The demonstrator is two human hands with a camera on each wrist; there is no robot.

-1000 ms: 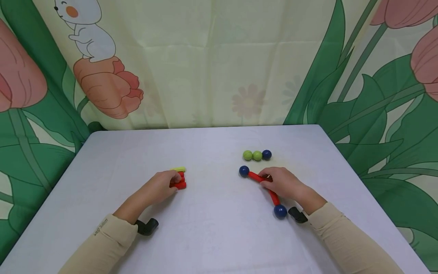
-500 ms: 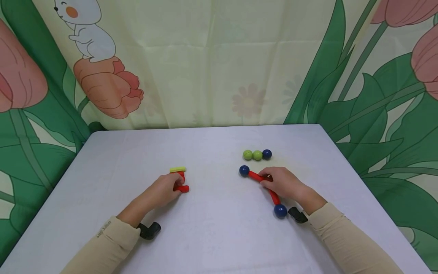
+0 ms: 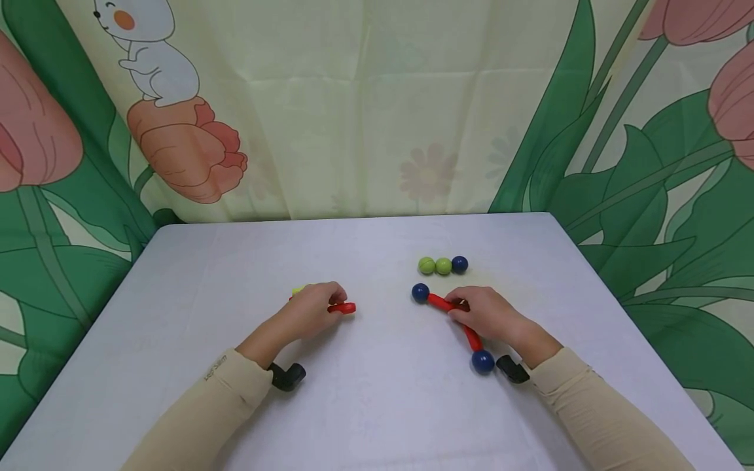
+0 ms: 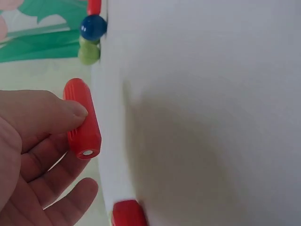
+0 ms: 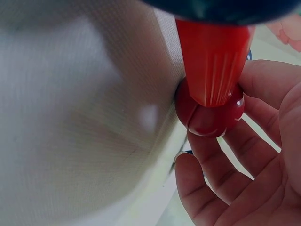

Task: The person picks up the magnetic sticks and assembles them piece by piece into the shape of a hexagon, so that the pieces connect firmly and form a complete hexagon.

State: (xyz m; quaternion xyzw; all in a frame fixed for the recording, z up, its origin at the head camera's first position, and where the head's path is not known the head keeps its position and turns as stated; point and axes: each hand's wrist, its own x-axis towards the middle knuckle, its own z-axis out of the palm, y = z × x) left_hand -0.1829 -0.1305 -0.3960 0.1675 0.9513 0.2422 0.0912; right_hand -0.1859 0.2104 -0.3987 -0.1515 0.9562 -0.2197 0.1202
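Observation:
My left hand [image 3: 315, 311] pinches a red rod [image 4: 84, 134] between thumb and fingers, above the table. The left wrist view shows a small pale disc in the rod's end. My right hand [image 3: 489, 317] grips a red ball [image 5: 209, 117], which joins two red rods into a bent chain; the ball is hidden in the head view. One rod [image 3: 473, 339] ends in a blue ball [image 3: 483, 362] near the right wrist. At the far end of the other rod [image 3: 438, 301] sits a second blue ball [image 3: 420, 293].
Two green balls [image 3: 434, 266] and a dark blue ball [image 3: 459, 264] stand in a row behind the chain. A yellow rod [image 3: 297, 290] shows partly behind my left hand, with another red rod [image 4: 128, 214] near it. A printed curtain [image 3: 353, 131] hangs behind the white table [image 3: 377, 405].
My left hand has drawn one red rod away from the group of rods and carried it to the right. The right hand and its chain have stayed in place.

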